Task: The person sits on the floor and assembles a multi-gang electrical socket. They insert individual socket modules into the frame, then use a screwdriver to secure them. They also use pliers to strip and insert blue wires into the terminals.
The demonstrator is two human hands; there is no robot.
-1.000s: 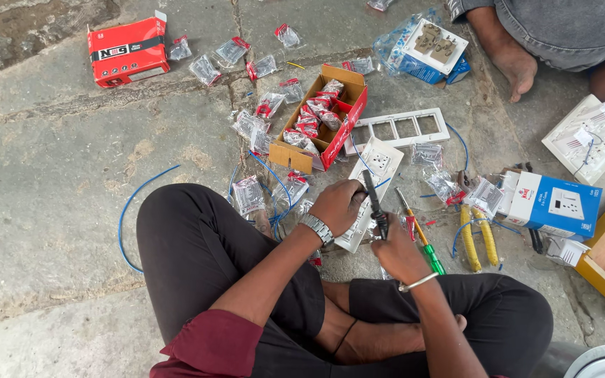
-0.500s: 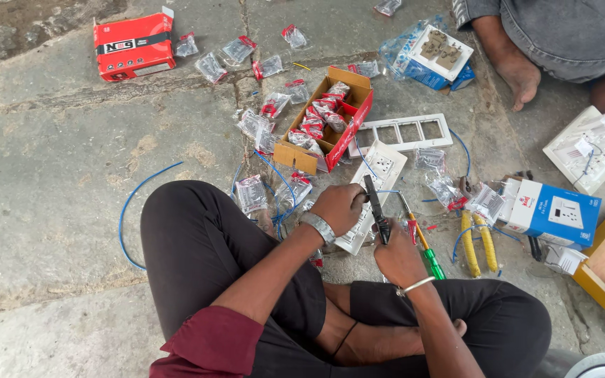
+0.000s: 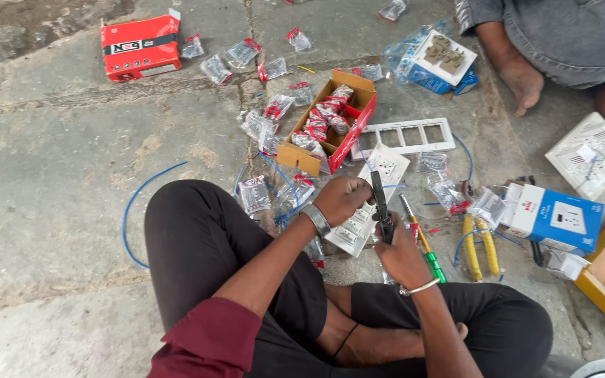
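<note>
Gripping black tool (image 3: 381,207): right hand (image 3: 400,253) fingers closed; left hand (image 3: 342,199) fingers clasp white switch plate (image 3: 358,225).

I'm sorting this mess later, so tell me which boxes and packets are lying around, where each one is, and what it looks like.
Red closed box: top left, rectangular, black band.
Open carton: centre, red and brown, full of small packets.
Clear sachets: scattered on the floor between the two, red-tipped.
Blue and white box: right, socket picture on top.
Blue box in plastic: top right, by another person's foot, white tray on it.
</note>
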